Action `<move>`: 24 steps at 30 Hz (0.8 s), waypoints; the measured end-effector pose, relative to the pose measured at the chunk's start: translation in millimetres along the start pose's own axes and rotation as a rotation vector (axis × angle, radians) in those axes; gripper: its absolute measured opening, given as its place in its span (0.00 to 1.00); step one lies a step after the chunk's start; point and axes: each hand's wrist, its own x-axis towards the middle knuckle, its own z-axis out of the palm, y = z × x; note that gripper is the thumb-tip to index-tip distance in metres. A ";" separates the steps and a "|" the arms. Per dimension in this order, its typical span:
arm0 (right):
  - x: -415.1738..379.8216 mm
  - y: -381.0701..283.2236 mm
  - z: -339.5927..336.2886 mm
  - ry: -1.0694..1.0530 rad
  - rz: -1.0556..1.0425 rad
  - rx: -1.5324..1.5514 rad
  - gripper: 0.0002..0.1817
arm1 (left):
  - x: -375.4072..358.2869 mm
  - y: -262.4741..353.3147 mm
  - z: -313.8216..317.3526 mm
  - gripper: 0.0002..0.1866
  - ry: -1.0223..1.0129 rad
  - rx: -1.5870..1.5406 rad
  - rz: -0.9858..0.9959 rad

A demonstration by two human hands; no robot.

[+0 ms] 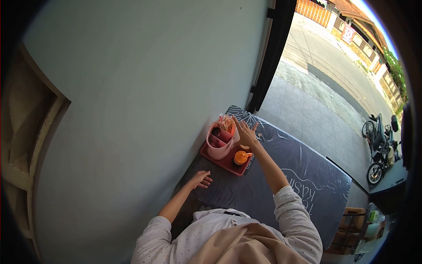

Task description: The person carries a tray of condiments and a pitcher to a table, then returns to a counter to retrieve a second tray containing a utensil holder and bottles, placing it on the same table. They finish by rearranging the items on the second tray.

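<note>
On the dark covered table (268,189), a red tray (228,165) holds a pink divided container (220,148) and an orange lidded cup (241,157). Straws and other thin items (226,122) stand in the container, along with dark items. My right hand (247,132) is over the table beside the container's far right side, fingers spread, with nothing seen in it. My left hand (201,179) hovers near the table's left edge, below the tray, fingers apart and holding nothing.
A pale wall (145,88) rises along the left side. Beyond the table are a dark door frame (274,53), a tiled floor (303,110) and a motorbike (378,141). Wooden crates (353,218) stand at the lower right.
</note>
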 end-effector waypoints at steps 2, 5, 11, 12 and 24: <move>8.8 0.9 -3.6 -0.117 0.021 0.155 0.67 | -16.1 -25.1 -2.7 0.17 0.133 -0.156 0.015; 19.7 8.4 -2.1 -0.162 -0.032 0.186 0.68 | -28.1 -73.3 0.5 0.16 0.226 -0.324 -0.004; 20.7 13.6 -24.5 -0.009 -0.290 0.487 0.57 | -35.6 -128.4 41.1 0.15 0.207 -0.416 -0.138; 20.5 15.1 -26.9 -0.011 -0.295 0.486 0.57 | -41.0 -129.5 42.6 0.15 0.209 -0.420 -0.136; 39.3 -21.1 -42.0 -0.155 0.427 0.882 0.27 | -34.4 27.2 54.4 0.16 0.664 0.429 0.919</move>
